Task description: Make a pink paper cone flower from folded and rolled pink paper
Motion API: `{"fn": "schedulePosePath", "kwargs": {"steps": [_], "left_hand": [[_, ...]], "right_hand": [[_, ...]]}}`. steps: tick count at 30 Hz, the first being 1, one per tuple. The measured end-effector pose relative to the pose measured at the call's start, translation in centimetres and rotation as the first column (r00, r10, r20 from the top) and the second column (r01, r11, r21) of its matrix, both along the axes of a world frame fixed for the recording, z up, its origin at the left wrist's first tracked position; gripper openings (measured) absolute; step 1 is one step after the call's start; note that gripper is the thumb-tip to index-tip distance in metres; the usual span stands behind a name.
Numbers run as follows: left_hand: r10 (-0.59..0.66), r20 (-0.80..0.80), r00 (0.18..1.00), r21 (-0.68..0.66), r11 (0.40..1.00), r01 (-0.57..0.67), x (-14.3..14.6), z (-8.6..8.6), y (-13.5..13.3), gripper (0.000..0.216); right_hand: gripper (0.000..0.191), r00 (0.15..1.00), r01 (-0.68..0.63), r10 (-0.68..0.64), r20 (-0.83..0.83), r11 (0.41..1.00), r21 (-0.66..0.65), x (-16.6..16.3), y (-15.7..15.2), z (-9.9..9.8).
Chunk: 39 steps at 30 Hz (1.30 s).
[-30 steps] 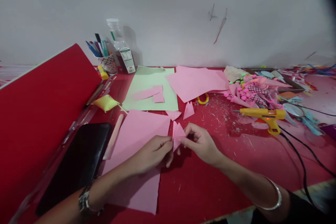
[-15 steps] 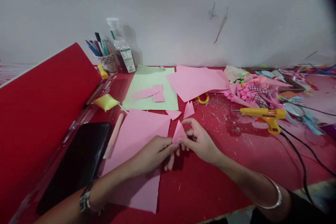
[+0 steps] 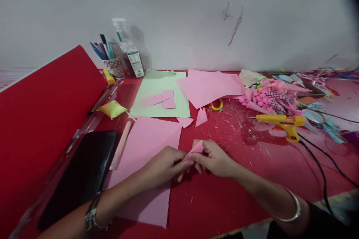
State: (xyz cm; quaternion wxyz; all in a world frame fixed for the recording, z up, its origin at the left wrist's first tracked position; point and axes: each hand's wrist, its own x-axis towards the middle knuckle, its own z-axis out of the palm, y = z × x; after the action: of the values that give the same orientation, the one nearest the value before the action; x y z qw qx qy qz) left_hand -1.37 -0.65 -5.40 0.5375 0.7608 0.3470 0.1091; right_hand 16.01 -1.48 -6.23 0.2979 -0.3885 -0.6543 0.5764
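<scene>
Between my two hands is a small piece of folded pink paper (image 3: 196, 148), its pleated tip pointing up and to the right. My left hand (image 3: 169, 162) pinches its lower left end with thumb and fingers. From the other side, my right hand (image 3: 215, 158) grips it, thumb on the near face. Some of the fingers are hidden beneath the paper. Just beyond my hands lie a folded pink paper piece (image 3: 201, 117) with pointed tips and a small patterned pink scrap (image 3: 185, 122). A large pink sheet (image 3: 157, 134) lies under my left forearm.
A yellow glue gun (image 3: 283, 120) with black cords lies at right, before a heap of pink paper cones (image 3: 273, 95). A black phone (image 3: 81, 175) is at left. Behind are a light green sheet (image 3: 137, 101), pink sheets (image 3: 210, 86), a bottle (image 3: 133, 59) and a pen cup (image 3: 114, 68).
The folded paper in my hands has tipped from upright toward the right, and its pleated edge now shows. My right hand has lowered slightly and its fingers have closed in more.
</scene>
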Motion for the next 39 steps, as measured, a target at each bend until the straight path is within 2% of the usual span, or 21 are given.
{"fn": "schedulePosePath", "kwargs": {"steps": [5, 9, 12, 15, 19, 23, 26, 28, 32, 36, 39], "left_hand": [[-0.014, -0.067, 0.998, 0.000, 1.000, 0.014, -0.1, -0.2, 0.0, 0.042], [-0.051, -0.121, 0.991, 0.050, 0.997, 0.058, -0.2, 0.1, -0.1, 0.046], [-0.050, -0.135, 0.990, 0.059, 0.997, 0.059, -0.1, 0.5, -0.2, 0.046], [-0.049, -0.161, 0.986, 0.003, 0.999, 0.050, -0.2, 0.8, -0.2, 0.044], [-0.084, -0.101, 0.991, -0.043, 0.996, 0.080, -0.4, 0.9, -0.1, 0.038], [-0.041, -0.033, 0.999, -0.132, 0.991, 0.037, -0.3, 0.6, 0.0, 0.037], [0.024, 0.028, 0.999, -0.188, 0.982, -0.019, -0.1, 0.2, 0.1, 0.040], [0.067, 0.066, 0.996, -0.218, 0.975, -0.051, -0.1, -0.1, 0.1, 0.042], [0.081, 0.117, 0.990, -0.217, 0.975, -0.054, -0.2, -0.2, 0.0, 0.040], [0.125, 0.059, 0.990, -0.063, 0.991, -0.121, -0.2, 0.0, -0.1, 0.040], [0.201, -0.016, 0.979, 0.012, 0.979, -0.201, -0.1, 0.3, -0.1, 0.042]], "right_hand": [[0.017, 0.995, -0.035, 0.023, 0.097, 0.991, 0.126, 0.3, 0.3, 0.0], [0.011, 0.979, -0.111, 0.055, 0.196, 0.952, 0.285, 0.6, 0.8, 0.3], [0.019, 0.966, -0.148, 0.064, 0.250, 0.932, 0.332, 0.7, 1.0, 0.6], [0.029, 0.955, -0.180, 0.075, 0.287, 0.915, 0.362, 0.7, 1.1, 0.6], [0.036, 0.966, -0.106, 0.024, 0.258, 0.945, 0.309, 0.8, 1.1, 0.5], [0.040, 0.992, 0.018, -0.032, 0.123, 0.993, 0.114, 0.6, 0.7, 0.3], [0.034, 0.998, -0.013, 0.011, 0.056, 1.000, 0.026, 0.3, 0.5, 0.2], [0.029, 0.994, -0.065, 0.060, 0.089, 0.996, 0.054, 0.2, 0.5, 0.2], [0.036, 0.975, -0.160, 0.142, 0.169, 0.982, 0.097, 0.6, 0.8, 0.4], [0.030, 0.969, -0.193, 0.168, 0.182, 0.972, 0.134, 0.9, 0.9, 0.6], [0.033, 0.972, -0.131, 0.090, 0.216, 0.975, 0.181, 1.0, 0.9, 0.7]]}}
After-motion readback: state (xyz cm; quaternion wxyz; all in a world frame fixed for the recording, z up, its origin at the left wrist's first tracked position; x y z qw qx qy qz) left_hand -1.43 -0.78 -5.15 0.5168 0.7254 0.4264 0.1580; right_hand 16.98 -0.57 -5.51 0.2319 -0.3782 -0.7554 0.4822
